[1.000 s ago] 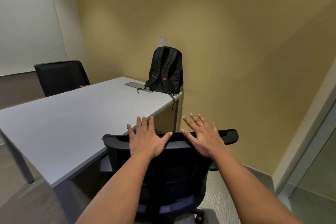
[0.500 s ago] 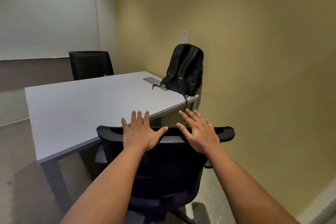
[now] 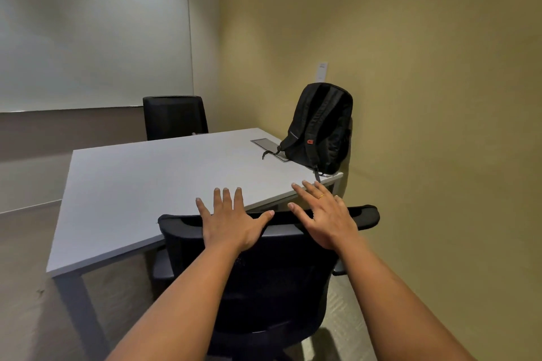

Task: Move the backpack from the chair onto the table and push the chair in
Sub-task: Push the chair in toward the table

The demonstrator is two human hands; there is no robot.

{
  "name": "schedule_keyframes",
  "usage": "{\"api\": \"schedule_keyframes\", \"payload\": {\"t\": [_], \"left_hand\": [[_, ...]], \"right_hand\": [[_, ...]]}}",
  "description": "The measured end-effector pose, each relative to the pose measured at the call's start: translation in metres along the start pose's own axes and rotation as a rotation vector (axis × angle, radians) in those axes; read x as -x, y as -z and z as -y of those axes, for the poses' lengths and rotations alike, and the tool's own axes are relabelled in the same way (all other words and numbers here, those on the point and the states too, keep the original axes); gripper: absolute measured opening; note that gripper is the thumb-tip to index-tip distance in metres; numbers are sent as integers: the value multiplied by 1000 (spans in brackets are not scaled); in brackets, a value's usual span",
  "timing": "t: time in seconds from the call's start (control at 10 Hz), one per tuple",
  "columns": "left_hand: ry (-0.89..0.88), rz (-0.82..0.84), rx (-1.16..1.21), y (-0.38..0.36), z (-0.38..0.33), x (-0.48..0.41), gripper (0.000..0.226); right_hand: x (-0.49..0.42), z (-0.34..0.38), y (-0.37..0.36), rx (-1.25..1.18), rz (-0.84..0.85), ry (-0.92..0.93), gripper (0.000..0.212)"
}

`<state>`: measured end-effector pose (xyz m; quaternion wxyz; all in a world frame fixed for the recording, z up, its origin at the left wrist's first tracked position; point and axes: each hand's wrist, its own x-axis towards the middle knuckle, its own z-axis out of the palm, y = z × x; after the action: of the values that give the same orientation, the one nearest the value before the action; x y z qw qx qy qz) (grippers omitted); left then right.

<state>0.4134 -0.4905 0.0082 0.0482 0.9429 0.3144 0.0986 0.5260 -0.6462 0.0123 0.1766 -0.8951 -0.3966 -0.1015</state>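
A black backpack (image 3: 322, 129) stands upright on the far right corner of the grey table (image 3: 140, 184), leaning against the yellow wall. A black office chair (image 3: 264, 278) stands right in front of me at the table's near edge, its seat partly under the tabletop. My left hand (image 3: 231, 220) lies flat on the top of the chair's backrest, fingers spread. My right hand (image 3: 322, 214), with a ring on it, rests flat on the same top edge further right, fingers spread.
A second black chair (image 3: 175, 117) stands at the table's far side. A flat cable hatch (image 3: 267, 145) is set in the tabletop by the backpack. A whiteboard (image 3: 93, 32) covers the left wall. The yellow wall is close on the right.
The chair has gone forward toward the table with both hands flat on its backrest. My view has swung left, so the table and backpack sit further right in the frame.
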Motion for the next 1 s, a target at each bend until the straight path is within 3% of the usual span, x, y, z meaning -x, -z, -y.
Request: {"api": "schedule_keyframes", "payload": {"t": [1.0], "left_hand": [[377,-18,-30,-52,-110,-207,96]], "right_hand": [[-249,-159,-44,-120,158,327,55]]}}
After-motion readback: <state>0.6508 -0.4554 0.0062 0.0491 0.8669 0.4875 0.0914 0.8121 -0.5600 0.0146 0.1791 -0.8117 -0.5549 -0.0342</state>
